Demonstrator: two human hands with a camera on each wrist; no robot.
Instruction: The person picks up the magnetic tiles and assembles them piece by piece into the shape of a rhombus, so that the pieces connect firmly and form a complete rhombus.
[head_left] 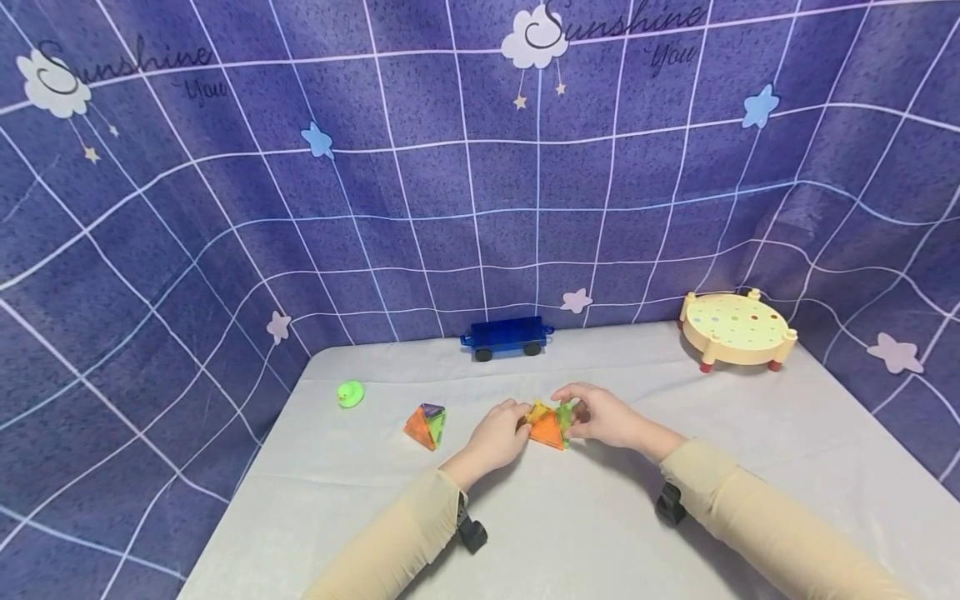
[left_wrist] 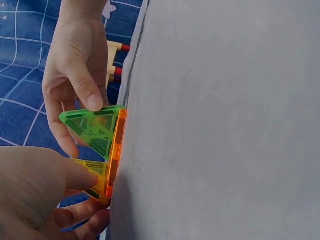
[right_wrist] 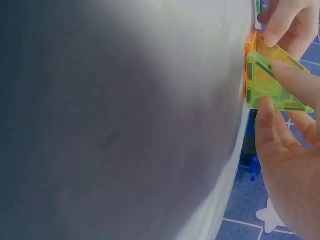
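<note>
Both hands work on one small group of translucent triangular magnetic tiles at the middle of the table. An orange tile (head_left: 547, 432) lies low at the table surface. Along its edges stand a yellow tile (left_wrist: 100, 171) and a green tile (left_wrist: 90, 125), both tilted up. My left hand (head_left: 495, 437) pinches the yellow tile between thumb and fingers. On the other side, the thumb and fingers of my right hand (head_left: 611, 419) grip the green tile, seen closely in the right wrist view. Left of the hands stands a pyramid (head_left: 426, 427) of orange, green and purple tiles.
A green toy duck (head_left: 350, 394) sits at the far left of the table (head_left: 570, 533). Behind the hands is a blue toy wagon base (head_left: 507, 337) with black wheels. A cream pegged toy stand (head_left: 738, 329) is at the back right, before the patterned cloth (head_left: 420, 183).
</note>
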